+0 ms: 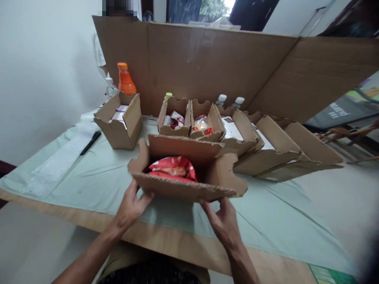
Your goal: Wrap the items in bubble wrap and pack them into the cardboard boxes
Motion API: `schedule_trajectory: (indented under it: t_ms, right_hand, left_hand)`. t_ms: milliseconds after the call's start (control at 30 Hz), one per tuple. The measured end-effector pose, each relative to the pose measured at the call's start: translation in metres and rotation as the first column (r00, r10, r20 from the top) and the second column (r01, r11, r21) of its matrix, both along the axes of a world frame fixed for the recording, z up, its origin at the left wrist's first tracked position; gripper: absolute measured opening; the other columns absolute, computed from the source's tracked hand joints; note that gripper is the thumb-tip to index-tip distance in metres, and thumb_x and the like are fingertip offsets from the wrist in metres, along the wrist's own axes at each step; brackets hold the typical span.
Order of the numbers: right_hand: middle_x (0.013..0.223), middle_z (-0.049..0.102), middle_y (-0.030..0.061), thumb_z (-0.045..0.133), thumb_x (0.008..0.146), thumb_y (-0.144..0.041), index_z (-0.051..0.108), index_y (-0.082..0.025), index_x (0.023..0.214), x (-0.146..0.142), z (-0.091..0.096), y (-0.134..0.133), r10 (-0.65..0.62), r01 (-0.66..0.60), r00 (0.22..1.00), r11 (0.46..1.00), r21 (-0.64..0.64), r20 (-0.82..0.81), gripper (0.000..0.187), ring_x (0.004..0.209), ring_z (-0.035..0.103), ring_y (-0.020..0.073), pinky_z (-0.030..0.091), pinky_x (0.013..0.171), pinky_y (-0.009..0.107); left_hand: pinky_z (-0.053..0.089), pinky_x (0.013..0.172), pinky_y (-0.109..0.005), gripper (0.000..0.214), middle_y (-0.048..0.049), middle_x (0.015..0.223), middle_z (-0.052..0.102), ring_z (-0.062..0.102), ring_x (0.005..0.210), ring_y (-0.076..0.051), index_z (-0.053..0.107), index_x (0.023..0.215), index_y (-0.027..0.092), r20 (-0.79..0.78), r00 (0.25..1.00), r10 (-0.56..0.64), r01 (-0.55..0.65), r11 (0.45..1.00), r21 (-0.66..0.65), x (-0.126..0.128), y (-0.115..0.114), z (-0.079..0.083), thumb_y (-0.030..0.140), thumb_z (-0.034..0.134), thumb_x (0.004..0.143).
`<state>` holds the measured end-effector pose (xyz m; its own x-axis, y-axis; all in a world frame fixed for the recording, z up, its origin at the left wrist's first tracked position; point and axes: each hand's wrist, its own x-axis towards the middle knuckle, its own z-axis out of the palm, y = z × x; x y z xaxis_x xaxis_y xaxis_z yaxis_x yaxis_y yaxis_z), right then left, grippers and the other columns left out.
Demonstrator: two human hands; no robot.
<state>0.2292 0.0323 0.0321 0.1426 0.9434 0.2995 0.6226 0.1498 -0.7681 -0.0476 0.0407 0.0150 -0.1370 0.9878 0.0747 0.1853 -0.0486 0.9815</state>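
Observation:
Between my two hands is an open-topped cardboard box (pixel 183 191), its long side toward me. Inside it lies a shiny red packet (pixel 174 167). My left hand (pixel 133 203) grips the box's left end, with the thumb on the near side and the other fingers partly hidden. At the right end, my right hand (pixel 223 221) holds the box low, its thumb against the near wall and its fingers out of sight underneath or behind. Whether the box rests on the table or hangs just above it, I cannot tell.
Behind stand several similar cardboard boxes (pixel 275 152) holding packets. A separate box (pixel 126 132) with small cartons is at left, near an orange bottle (pixel 126 81). A black-handled object (pixel 90 142) and bubble wrap (pixel 63 152) lie left. A tall cardboard screen (pixel 207 59) closes the back.

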Motion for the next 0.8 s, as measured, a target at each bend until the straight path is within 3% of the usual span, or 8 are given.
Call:
schedule_trajectory:
  t_ms: [100, 200, 367, 467, 533, 600, 700, 800]
  right_hand:
    - [0.093, 0.074, 0.0101, 0.063, 0.085, -0.053, 0.066, -0.019, 0.102, 0.013, 0.005, 0.027, -0.099, 0.1, 0.995, 0.994, 0.043, -0.026, 0.038, 0.082, 0.068, 0.0259, 0.056, 0.074, 0.039]
    - [0.114, 0.073, 0.0143, 0.058, 0.088, -0.052, 0.063, -0.017, 0.121, 0.026, -0.014, 0.028, -0.121, 0.12, 0.992, 0.992, -0.029, -0.021, 0.049, 0.092, 0.07, 0.0267, 0.058, 0.077, 0.041]
    - [0.136, 0.066, 0.0185, 0.054, 0.092, -0.056, 0.062, -0.015, 0.132, 0.045, -0.068, -0.009, -0.099, 0.106, 0.984, 0.993, -0.041, 0.145, 0.058, 0.122, 0.065, 0.0334, 0.053, 0.102, 0.052]
    - [0.139, 0.065, 0.0174, 0.051, 0.096, -0.054, 0.069, -0.016, 0.124, 0.055, -0.086, -0.017, -0.031, 0.022, 0.962, 0.999, 0.035, 0.271, 0.05, 0.126, 0.062, 0.0343, 0.051, 0.106, 0.053]
    - [0.138, 0.066, 0.0182, 0.05, 0.097, -0.053, 0.071, -0.015, 0.118, 0.061, -0.095, -0.012, 0.035, -0.067, 0.936, 0.995, 0.08, 0.35, 0.048, 0.122, 0.065, 0.0352, 0.052, 0.104, 0.053]
    - [0.134, 0.068, 0.0194, 0.049, 0.098, -0.053, 0.073, -0.014, 0.113, 0.066, -0.103, -0.003, 0.081, -0.141, 0.901, 0.984, 0.112, 0.425, 0.048, 0.116, 0.067, 0.0362, 0.054, 0.1, 0.055]
    - [0.129, 0.07, 0.0198, 0.047, 0.098, -0.053, 0.075, -0.014, 0.108, 0.069, -0.111, 0.006, 0.09, -0.176, 0.864, 0.976, 0.129, 0.495, 0.049, 0.11, 0.07, 0.0371, 0.055, 0.095, 0.055]
    - [0.128, 0.07, 0.0208, 0.045, 0.099, -0.053, 0.075, -0.012, 0.106, 0.067, -0.108, 0.005, 0.067, -0.161, 0.863, 0.976, 0.147, 0.502, 0.05, 0.11, 0.069, 0.037, 0.056, 0.094, 0.055]
  left_hand:
    - [0.049, 0.109, -0.044, 0.062, -0.0128, 0.134, 0.066, 0.063, 0.124, -0.029, 0.051, 0.141, 0.018, 0.011, 0.998, -0.061, 0.06, 0.996, 0.068, 0.021, 0.052, 0.009, 0.033, 0.065, 0.083]
    - [0.047, 0.111, -0.05, 0.075, -0.0184, 0.145, 0.06, 0.058, 0.133, -0.032, 0.039, 0.154, 0.015, -0.058, 0.998, -0.027, 0.025, 0.999, -0.024, 0.031, 0.067, 0.004, 0.031, 0.062, 0.084]
    - [0.051, 0.108, -0.046, 0.045, -0.0131, 0.135, 0.069, 0.064, 0.127, -0.028, 0.064, 0.134, 0.02, -0.282, 0.942, -0.18, 0.182, 0.983, -0.02, 0.003, 0.003, -0.024, 0.03, 0.06, 0.09]
    - [0.051, 0.109, -0.045, 0.032, -0.011, 0.13, 0.072, 0.063, 0.127, -0.027, 0.073, 0.12, 0.022, -0.488, 0.873, 0.008, 0.064, 0.989, 0.131, -0.049, -0.025, -0.028, 0.031, 0.056, 0.094]
    - [0.05, 0.109, -0.048, 0.031, -0.0126, 0.126, 0.073, 0.064, 0.124, -0.029, 0.074, 0.116, 0.02, -0.632, 0.742, 0.224, -0.113, 0.971, 0.212, -0.099, -0.027, -0.021, 0.033, 0.054, 0.094]
    - [0.048, 0.109, -0.051, 0.034, -0.0149, 0.123, 0.073, 0.064, 0.119, -0.033, 0.074, 0.115, 0.018, -0.771, 0.526, 0.359, -0.281, 0.929, 0.241, -0.154, -0.022, -0.009, 0.033, 0.055, 0.091]
    - [0.049, 0.104, -0.052, 0.047, -0.0189, 0.126, 0.07, 0.061, 0.119, -0.039, 0.069, 0.126, 0.012, -0.925, 0.238, 0.295, -0.503, 0.852, 0.142, -0.22, -0.014, 0.007, 0.036, 0.06, 0.086]
    - [0.052, 0.095, -0.046, 0.045, -0.0196, 0.124, 0.07, 0.063, 0.117, -0.038, 0.069, 0.125, 0.012, -0.974, 0.172, 0.15, -0.613, 0.79, 0.013, -0.25, -0.008, 0.012, 0.036, 0.057, 0.089]
